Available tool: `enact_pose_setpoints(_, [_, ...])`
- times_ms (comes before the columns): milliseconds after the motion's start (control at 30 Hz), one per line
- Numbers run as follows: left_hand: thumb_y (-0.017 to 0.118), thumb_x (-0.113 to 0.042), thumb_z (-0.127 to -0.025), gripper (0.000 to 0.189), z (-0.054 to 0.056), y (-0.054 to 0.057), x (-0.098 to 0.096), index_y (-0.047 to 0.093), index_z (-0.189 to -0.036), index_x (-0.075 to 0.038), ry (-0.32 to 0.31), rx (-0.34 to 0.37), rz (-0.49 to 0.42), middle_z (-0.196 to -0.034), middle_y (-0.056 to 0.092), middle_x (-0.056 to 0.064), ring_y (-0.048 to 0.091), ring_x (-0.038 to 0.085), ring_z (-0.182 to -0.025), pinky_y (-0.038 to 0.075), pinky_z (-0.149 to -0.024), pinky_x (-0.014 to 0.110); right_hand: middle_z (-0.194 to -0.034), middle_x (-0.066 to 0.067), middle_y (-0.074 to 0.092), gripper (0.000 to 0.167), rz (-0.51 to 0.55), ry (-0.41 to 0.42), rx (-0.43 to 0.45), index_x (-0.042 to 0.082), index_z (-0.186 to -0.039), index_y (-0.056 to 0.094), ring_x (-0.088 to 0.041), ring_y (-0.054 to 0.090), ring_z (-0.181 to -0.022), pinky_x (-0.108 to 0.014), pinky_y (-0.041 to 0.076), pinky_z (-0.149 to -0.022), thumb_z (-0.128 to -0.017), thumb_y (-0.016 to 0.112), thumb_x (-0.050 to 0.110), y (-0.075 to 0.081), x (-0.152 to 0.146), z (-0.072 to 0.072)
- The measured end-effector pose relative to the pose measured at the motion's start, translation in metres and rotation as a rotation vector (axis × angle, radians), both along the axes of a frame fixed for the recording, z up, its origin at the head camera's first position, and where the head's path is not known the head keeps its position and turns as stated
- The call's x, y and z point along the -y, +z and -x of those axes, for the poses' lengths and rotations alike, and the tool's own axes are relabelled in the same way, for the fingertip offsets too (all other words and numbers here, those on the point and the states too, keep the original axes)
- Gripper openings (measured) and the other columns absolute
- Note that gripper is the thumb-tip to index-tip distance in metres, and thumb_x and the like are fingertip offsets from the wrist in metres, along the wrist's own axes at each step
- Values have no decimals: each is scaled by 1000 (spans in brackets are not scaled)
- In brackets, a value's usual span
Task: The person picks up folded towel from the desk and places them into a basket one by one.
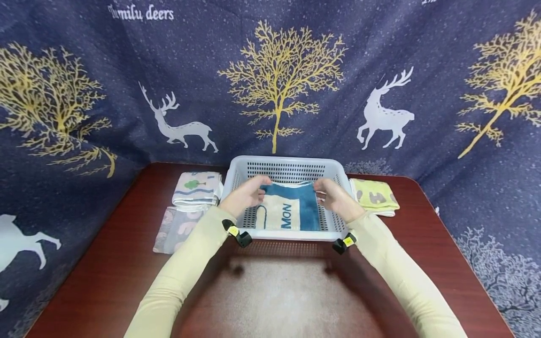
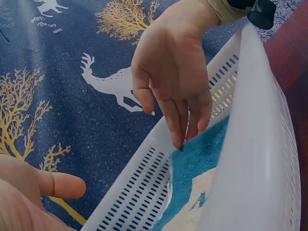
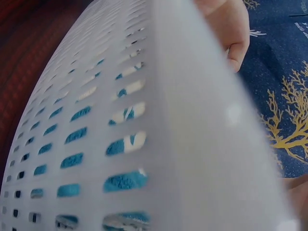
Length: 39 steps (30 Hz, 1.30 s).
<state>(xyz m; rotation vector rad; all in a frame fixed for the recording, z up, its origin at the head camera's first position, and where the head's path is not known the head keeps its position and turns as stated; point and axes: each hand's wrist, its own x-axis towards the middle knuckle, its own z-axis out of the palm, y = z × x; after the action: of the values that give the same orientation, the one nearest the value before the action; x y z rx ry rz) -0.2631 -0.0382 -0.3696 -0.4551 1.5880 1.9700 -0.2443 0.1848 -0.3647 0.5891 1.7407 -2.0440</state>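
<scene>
A folded blue-and-cream towel with the letters MON lies inside a pale grey perforated plastic basket. My left hand is over the basket at the towel's upper left corner, thumb straight in the left wrist view. At the upper right corner is my right hand. In the left wrist view, the fingers of this right hand hang straight and loose, tips right at the towel's blue edge. The basket's wall hides much of the right wrist view, with blue cloth showing through its slots.
Left of the basket, a folded towel with a tree print lies beside a greyish-pink towel. To the right is a folded yellow-green towel. Everything stands on a red-brown table, backed by a dark blue printed cloth.
</scene>
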Motion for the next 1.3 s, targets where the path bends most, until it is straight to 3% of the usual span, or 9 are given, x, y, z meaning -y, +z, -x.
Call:
enact_pose_setpoints(133, [50, -7, -87, 56, -1, 0, 0, 35, -141, -4, -27, 4, 23, -157, 8, 28, 11, 36, -148, 14, -122, 44, -95, 1, 41, 22, -5, 8, -11, 14, -74, 46, -15, 34, -91, -27, 29, -87, -93, 42, 5, 0, -2, -4])
enact_pose_setpoints(300, [48, -11, -90, 49, -5, 2, 1, 40, -137, -5, -86, 36, 43, -151, 27, 28, 34, 39, -139, 31, -115, 46, -71, 7, 49, 6, -44, 81, -9, 10, -93, 49, -8, 42, -66, -22, 35, -69, -94, 44, 7, -1, -4, -9])
enact_pose_setpoints(400, [45, -15, -93, 49, -8, 4, 2, 38, -140, -6, -198, 46, 28, -148, 37, 27, 44, 41, -133, 37, -110, 51, -71, 4, 55, 6, -57, 198, 29, 8, -97, 49, -8, 51, -65, -20, 41, -67, -93, 44, 8, -2, -4, -12])
enact_pose_setpoints(633, [36, -22, -95, 52, -11, 5, 3, 42, -142, 1, -592, -53, 111, -143, 48, 23, 59, 31, -120, 47, -101, 45, -91, 2, 72, 42, -262, 700, 14, -8, -124, 54, -10, 68, -86, -31, 50, -91, -97, 39, 21, -1, -3, -21])
enact_pose_setpoints(800, [39, -21, -96, 45, -12, 4, 1, 57, -128, 5, -765, -156, 267, -130, 60, 22, 69, 20, -95, 53, -85, 37, -105, -10, 71, 40, -445, 850, -64, -7, -120, 58, -15, 68, -93, -33, 52, -88, -98, 42, 23, 0, 0, -24])
enact_pose_setpoints(933, [42, -22, -97, 42, -12, 0, 1, 60, -124, 3, -814, -176, 340, -122, 66, 19, 70, 23, -100, 53, -80, 35, -127, -23, 58, 46, -540, 856, -100, -8, -129, 51, -30, 58, -116, -42, 47, -100, -98, 41, 24, -4, 0, -22])
enact_pose_setpoints(1067, [42, -24, -97, 42, -10, -3, 2, 60, -125, 1, -835, -188, 368, -120, 67, 17, 69, 21, -97, 53, -76, 31, -147, -29, 37, 52, -560, 838, -122, -10, -141, 38, -42, 34, -138, -50, 34, -113, -101, 40, 23, -10, -1, -19])
enact_pose_setpoints(1200, [45, -22, -95, 40, -8, -6, 1, 60, -124, 2, -782, -182, 381, -124, 63, 16, 65, 19, -99, 53, -82, 31, -158, -28, 14, 58, -572, 834, -119, -9, -147, 27, -44, 13, -146, -52, 19, -119, -101, 41, 24, -12, -1, -16])
enact_pose_setpoints(1300, [47, -21, -95, 42, -7, -8, 1, 54, -129, 2, -721, -189, 410, -137, 52, 16, 55, 21, -118, 49, -96, 35, -160, -25, 3, 59, -582, 817, -107, -7, -148, 27, -43, 5, -147, -54, 12, -120, -101, 42, 26, -12, 0, -15])
